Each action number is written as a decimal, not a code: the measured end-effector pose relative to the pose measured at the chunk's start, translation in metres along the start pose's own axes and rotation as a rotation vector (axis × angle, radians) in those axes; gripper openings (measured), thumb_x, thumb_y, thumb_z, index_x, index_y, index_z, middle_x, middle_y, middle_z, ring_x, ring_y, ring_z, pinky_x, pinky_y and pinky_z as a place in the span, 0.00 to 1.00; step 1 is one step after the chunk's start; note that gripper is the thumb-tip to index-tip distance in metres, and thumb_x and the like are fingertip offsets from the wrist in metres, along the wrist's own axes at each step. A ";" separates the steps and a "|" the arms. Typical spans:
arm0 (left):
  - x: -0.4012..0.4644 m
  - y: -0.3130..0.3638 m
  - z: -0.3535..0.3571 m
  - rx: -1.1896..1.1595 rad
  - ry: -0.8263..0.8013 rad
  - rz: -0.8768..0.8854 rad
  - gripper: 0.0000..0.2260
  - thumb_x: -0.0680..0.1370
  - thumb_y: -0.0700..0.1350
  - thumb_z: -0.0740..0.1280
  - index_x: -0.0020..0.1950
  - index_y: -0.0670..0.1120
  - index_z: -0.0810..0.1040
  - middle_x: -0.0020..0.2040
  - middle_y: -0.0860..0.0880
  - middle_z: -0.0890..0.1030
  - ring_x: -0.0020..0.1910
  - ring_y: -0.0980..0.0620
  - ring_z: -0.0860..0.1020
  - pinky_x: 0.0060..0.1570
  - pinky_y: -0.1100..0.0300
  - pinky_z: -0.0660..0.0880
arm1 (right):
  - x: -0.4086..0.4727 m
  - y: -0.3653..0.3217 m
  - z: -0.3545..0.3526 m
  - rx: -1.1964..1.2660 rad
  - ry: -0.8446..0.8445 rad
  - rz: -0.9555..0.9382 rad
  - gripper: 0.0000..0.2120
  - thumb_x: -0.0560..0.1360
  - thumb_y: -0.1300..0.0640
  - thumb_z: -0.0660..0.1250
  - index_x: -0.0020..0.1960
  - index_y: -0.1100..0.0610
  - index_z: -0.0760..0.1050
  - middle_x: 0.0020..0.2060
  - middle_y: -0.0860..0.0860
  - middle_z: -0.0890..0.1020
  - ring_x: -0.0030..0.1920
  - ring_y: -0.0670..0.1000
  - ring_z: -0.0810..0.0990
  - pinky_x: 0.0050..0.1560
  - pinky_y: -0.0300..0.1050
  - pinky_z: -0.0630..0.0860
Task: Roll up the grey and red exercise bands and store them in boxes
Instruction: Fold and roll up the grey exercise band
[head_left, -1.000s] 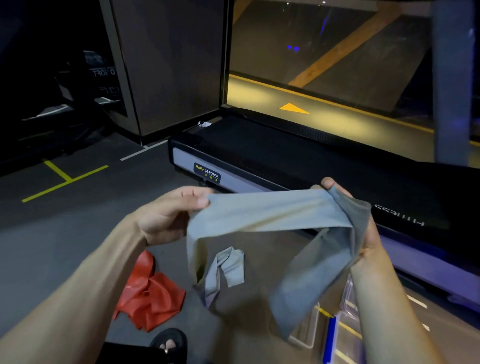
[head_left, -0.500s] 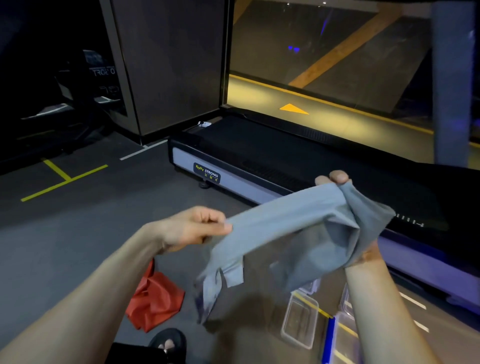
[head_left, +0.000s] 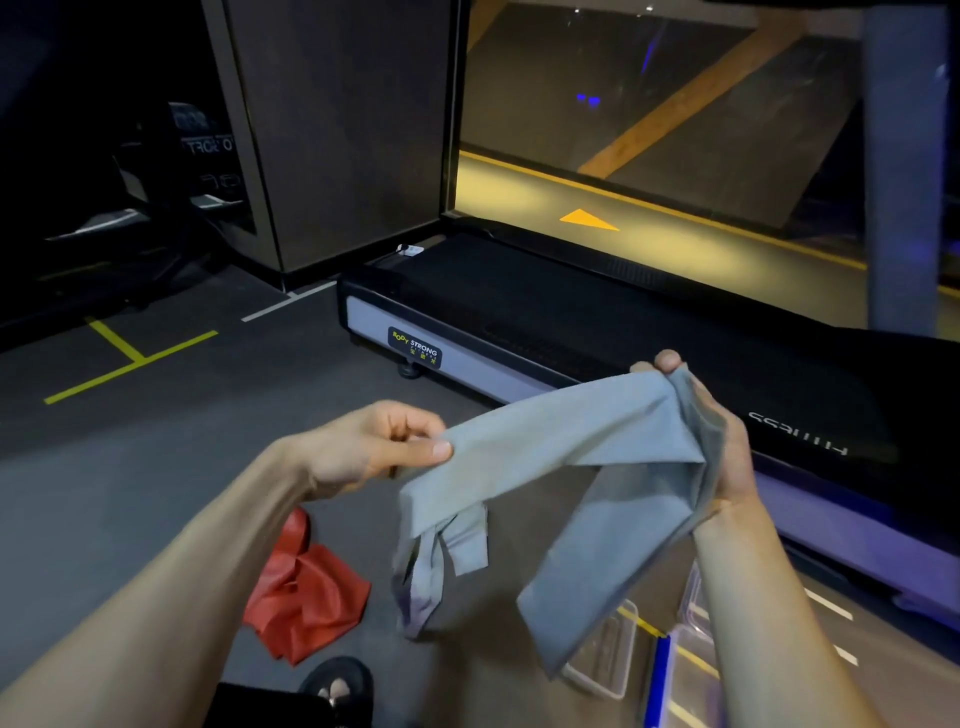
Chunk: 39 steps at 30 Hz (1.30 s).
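While our left hand (head_left: 374, 449) is pinching one end of the grey exercise band (head_left: 561, 457), our right hand (head_left: 711, 436) is gripping its bunched far end, above the floor (head_left: 130, 467), where the red exercise band (head_left: 306, 592) is lying crumpled.

My right palm (head_left: 727, 457) mostly hidden behind grey band (head_left: 561, 447). Clear box (head_left: 605, 657) half covered by band's hanging end; second box (head_left: 693, 603) behind my right forearm, contents indiscernible. Red band (head_left: 306, 592) partly hidden under my left forearm. My sandalled foot (head_left: 340, 683) cut off at bottom edge. Mirrored lettering on treadmill (head_left: 571, 322) deck too blurred to read. Left background too dark to identify.
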<state>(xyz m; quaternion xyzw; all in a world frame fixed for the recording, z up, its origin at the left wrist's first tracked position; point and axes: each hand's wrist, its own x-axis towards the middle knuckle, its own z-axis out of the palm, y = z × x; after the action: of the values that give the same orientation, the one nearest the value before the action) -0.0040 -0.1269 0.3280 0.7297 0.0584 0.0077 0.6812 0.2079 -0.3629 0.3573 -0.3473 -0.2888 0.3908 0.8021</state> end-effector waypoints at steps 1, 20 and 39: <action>-0.004 0.001 -0.003 -0.095 -0.033 0.012 0.10 0.74 0.53 0.76 0.38 0.49 0.82 0.32 0.53 0.75 0.31 0.59 0.70 0.32 0.67 0.65 | -0.001 -0.002 -0.001 0.013 -0.039 0.006 0.11 0.73 0.51 0.75 0.49 0.53 0.75 0.43 0.49 0.75 0.40 0.48 0.77 0.42 0.43 0.77; -0.001 0.032 0.016 -0.490 -0.075 0.233 0.17 0.68 0.53 0.81 0.41 0.43 0.78 0.37 0.44 0.80 0.36 0.50 0.79 0.40 0.57 0.74 | 0.007 0.020 0.020 -0.205 -0.199 0.142 0.15 0.69 0.49 0.81 0.47 0.54 0.78 0.43 0.51 0.79 0.45 0.58 0.71 0.49 0.50 0.69; 0.000 0.035 0.022 0.098 -0.017 0.068 0.09 0.78 0.46 0.69 0.38 0.51 0.82 0.33 0.56 0.74 0.33 0.58 0.68 0.36 0.64 0.65 | 0.005 0.046 0.064 -0.884 -0.314 0.034 0.03 0.81 0.59 0.68 0.53 0.59 0.78 0.53 0.57 0.84 0.58 0.58 0.82 0.60 0.57 0.76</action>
<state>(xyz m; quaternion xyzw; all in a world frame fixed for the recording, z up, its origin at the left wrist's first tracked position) 0.0002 -0.1506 0.3608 0.7639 0.0278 0.0218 0.6444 0.1441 -0.3165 0.3608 -0.5970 -0.5398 0.2912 0.5171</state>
